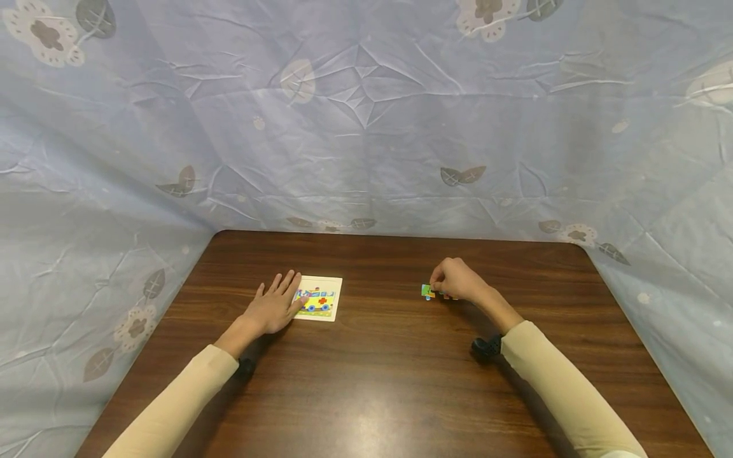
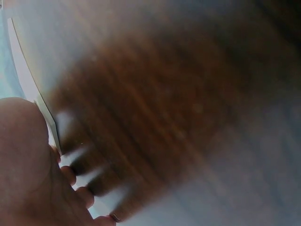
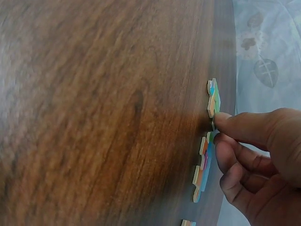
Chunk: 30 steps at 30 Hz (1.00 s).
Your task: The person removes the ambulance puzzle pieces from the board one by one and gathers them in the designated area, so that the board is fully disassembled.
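A pale picture board (image 1: pixel 338 287) with a yellow vehicle picture, marked by a red cross, lies on the left of the table. My left hand (image 1: pixel 272 309) rests on its left part, fingers straight and spread, hiding that side. In the left wrist view, the palm (image 2: pixel 23 160) covers the board's edge (image 2: pixel 44 113). Further right, my right hand (image 1: pixel 459 281) pinches a small puzzle piece between thumb and curled fingers, mostly hidden. A green-topped puzzle piece (image 1: pixel 427 291) lies just left of the fingertips. More colourful puzzle pieces (image 3: pixel 203 162) lie beneath the right hand.
The brown wooden table (image 1: pixel 366 369) has a back edge close to a hanging pale floral cloth (image 1: pixel 366 159), which also runs along both sides. Another puzzle piece (image 3: pixel 189 222) shows at the bottom of the right wrist view. Dark straps circle both wrists.
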Motion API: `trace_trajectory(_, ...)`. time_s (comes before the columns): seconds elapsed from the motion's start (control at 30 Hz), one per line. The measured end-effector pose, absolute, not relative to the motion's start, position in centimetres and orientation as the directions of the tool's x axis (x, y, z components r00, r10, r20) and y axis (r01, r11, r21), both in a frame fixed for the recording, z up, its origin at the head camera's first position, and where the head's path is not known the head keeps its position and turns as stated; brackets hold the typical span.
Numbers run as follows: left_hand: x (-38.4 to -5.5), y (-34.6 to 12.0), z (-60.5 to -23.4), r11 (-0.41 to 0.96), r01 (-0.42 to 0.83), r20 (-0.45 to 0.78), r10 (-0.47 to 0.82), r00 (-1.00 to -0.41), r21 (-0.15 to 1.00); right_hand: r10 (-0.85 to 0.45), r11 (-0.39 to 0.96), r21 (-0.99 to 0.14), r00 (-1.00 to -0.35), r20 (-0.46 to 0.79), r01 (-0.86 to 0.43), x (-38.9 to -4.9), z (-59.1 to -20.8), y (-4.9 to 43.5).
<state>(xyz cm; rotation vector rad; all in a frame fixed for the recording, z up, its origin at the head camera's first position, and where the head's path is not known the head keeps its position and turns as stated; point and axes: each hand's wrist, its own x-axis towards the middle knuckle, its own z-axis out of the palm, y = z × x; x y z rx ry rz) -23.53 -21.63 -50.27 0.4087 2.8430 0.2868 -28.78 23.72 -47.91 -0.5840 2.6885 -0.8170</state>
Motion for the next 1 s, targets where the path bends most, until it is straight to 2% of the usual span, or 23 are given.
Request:
trace_trajectory(0.6, -23.7, -21.7, -50.4, 0.940, 0.248, -0.218, 0.299, -0.929, 0.235, -0.459, 0.769, -0.562, -0.875, -0.156, -0.304, -28.9, -47.8, 23.5)
trace_trajectory(0.77, -23.5, -21.6, -50.2, 0.939, 0.251, -0.235, 0.305, -0.923, 0.235, -0.447, 0.770, -0.551, -0.888, -0.108, -0.321, -29.0, -47.2, 23.5)
trace_trajectory(1.0, -22.7, -21.2, -49.6, 0.927, 0.290, -0.137, 0.328, -0.935, 0.238, -0.475, 0.723, -0.586, -0.879, -0.038, -0.365, -29.6, -45.0, 20.6)
